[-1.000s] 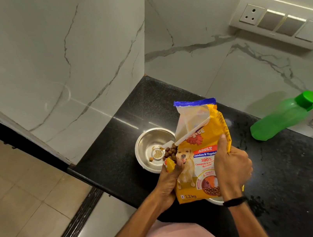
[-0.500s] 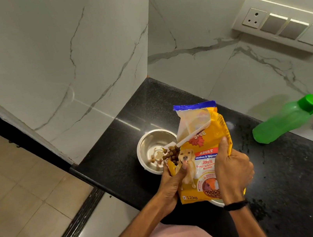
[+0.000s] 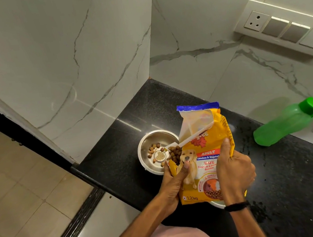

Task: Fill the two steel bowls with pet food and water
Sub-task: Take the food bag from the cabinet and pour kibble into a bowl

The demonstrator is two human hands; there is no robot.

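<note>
We see a yellow bag [image 3: 205, 157] of dog food with a blue top strip, tilted over a steel bowl [image 3: 155, 136] at the left end of a black counter [image 3: 284, 180]. Its label reads "ADULT", "Chicken & Vegeta…", "100%" and "1.2kg", beside a picture of a golden dog. The brand name is mostly hidden by a torn white flap. Brown kibble [image 3: 174, 153] shows at the bag's open corner, at the bowl's rim, and a few pieces lie scattered in the shiny bowl. The left grip [image 3: 174, 185] grasps the bag's lower left edge, and the right grip [image 3: 234, 175] clutches its right side. A second bowl [image 3: 218, 204] peeks out under the bag. A green bottle [image 3: 283, 124] is well apart on the right.
</note>
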